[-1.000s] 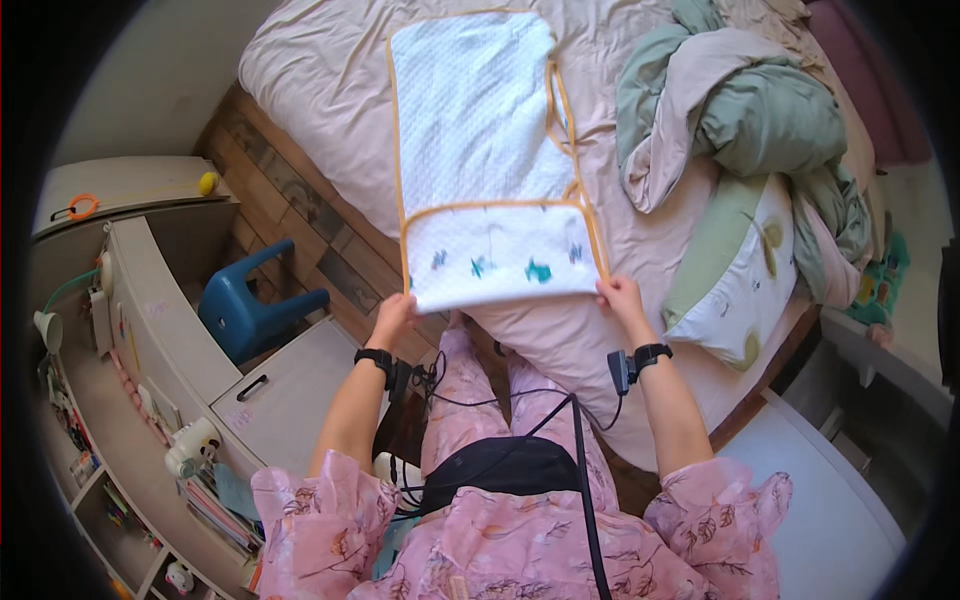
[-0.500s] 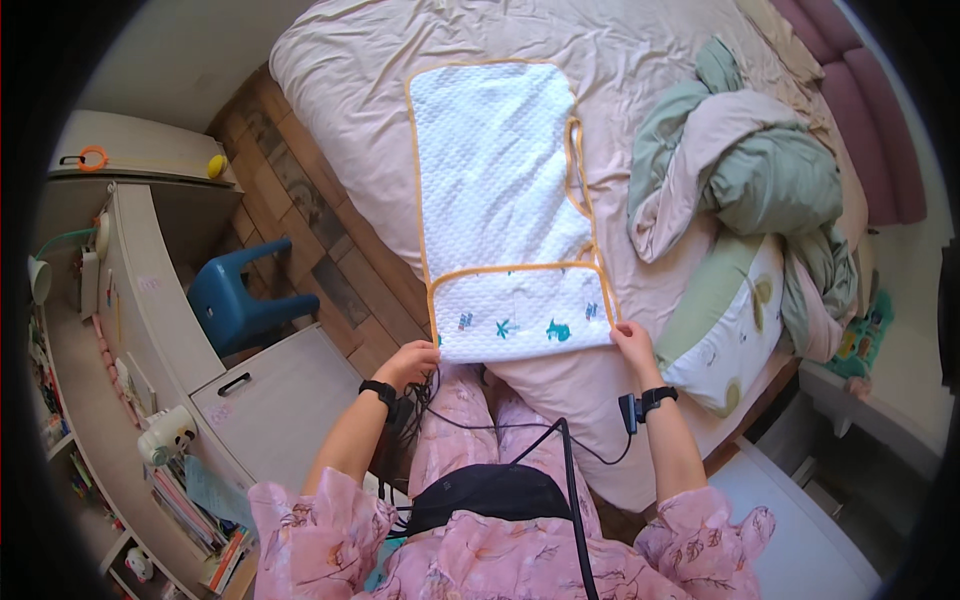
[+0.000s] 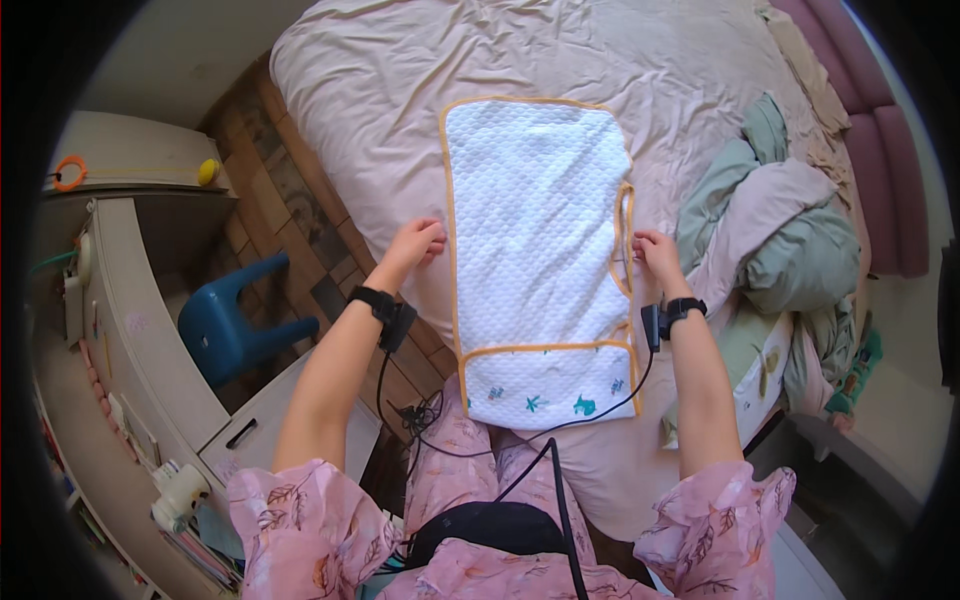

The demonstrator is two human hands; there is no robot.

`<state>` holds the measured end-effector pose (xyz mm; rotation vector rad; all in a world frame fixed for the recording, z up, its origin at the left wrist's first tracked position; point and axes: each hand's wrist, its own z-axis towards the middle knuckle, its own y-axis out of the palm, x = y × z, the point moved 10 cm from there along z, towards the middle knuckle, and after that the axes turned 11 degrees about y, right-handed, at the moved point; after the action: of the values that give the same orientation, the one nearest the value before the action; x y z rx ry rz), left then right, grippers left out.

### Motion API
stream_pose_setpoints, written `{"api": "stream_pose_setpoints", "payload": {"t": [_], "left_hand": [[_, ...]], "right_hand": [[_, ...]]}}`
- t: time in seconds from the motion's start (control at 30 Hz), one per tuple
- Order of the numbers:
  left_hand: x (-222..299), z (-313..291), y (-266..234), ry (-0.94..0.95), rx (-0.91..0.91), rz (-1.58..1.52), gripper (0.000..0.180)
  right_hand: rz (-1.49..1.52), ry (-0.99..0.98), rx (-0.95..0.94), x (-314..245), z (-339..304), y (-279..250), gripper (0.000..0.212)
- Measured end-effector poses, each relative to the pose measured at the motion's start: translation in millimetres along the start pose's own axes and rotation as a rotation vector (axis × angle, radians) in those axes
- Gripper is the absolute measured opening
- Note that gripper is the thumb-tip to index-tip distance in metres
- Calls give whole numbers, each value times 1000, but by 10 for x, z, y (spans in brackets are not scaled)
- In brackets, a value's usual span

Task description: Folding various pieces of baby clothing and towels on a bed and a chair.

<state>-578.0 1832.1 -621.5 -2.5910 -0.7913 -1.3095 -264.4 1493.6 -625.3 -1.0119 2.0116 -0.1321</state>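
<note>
1. One white quilted cloth (image 3: 535,240) is lying on one bed (image 3: 370,110), between your two hands.
2. Your left hand (image 3: 415,245) is hovering just beside its left edge – fingers bending loosely, slightly apart.
3. Your right hand (image 3: 657,257) is nearing the right edge – whether it is gripping, I cannot tell.
4. One blue stool (image 3: 225,325) is standing leftward.

Pink leaf-print sleeves (image 3: 310,525) and trousers (image 3: 448,482) are worn with black wrist straps (image 3: 685,306) and cables (image 3: 566,510).

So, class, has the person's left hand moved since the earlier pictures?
Yes, up the picture: against the blue stool, the left hand has gone from about level with its lower part to its upper end.
</note>
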Motion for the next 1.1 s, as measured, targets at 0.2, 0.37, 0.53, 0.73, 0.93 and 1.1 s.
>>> {"api": "stream_pose_setpoints", "payload": {"t": [0.2,0.37,0.53,0.73,0.93,1.1], "left_hand": [[415,600,6,11,36,-89,34],[662,969,119,20,-8,-90,32],[645,1167,-177,152,68,14,25],[579,1254,-119,131,94,-21,26],[905,1276,-207,226,137,-74,26],[1225,1472,-197,374,205,30,25]], "right_hand": [[161,154,-81,-556,346,570,26],[296,268,-405,-911,306,631,30],[226,398,-382,-825,293,716,14],[-776,-42,419,-812,626,-443,16],[116,23,2,-1266,755,265,33],[125,35,-139,-1651,919,543,34]]}}
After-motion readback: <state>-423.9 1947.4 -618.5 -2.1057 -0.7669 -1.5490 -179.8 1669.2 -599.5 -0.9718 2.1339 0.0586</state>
